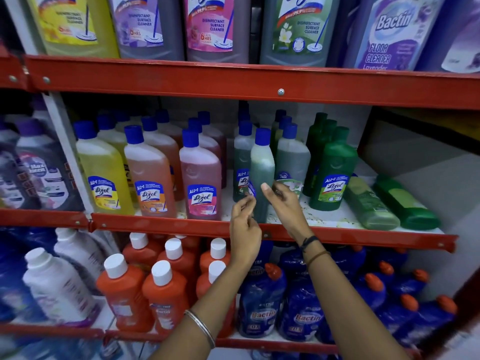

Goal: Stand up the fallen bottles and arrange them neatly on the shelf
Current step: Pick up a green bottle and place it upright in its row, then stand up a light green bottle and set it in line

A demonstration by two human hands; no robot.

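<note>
Two bare forearms are stretched up to the middle shelf [285, 231]. The left hand [244, 216] is seen with fingers curled loosely, nothing gripped. The right hand [281, 201] is held open, thumb raised, fingers spread and empty. Between both hands, just beyond them, a green bottle [262, 167] with a blue cap is seen upright at the shelf's front edge; whether it is touched cannot be told. Well to the right of the right hand, two fallen bottles are laid side by side: a pale green one [368, 203] and a dark green one [405, 206]. Behind, upright rows of yellow, orange, pink and green bottles are ranged.
</note>
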